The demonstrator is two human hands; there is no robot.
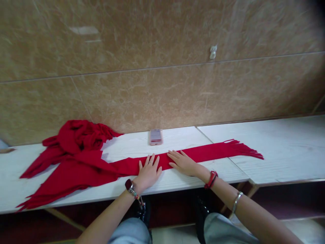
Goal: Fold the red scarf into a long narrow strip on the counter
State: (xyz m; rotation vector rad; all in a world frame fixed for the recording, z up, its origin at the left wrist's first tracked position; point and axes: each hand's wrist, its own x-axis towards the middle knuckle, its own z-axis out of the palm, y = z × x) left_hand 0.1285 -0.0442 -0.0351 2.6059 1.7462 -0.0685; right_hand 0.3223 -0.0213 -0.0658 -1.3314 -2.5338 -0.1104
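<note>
Evenly lit, soft glare, slight blur

White wood-grain table (284,145); a red scarf (208,152) lies across it, flattened toward a fringed end (243,150) at three o'clock, looser toward nine; bunched red cloth (76,137) sits at ten; a phone (155,137) lies at twelve, near the back edge.

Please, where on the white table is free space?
The widest bare patch is the white table right of the fringe; a smaller one lies between phone and scarf. The left end is crowded with bunched red cloth.
</note>
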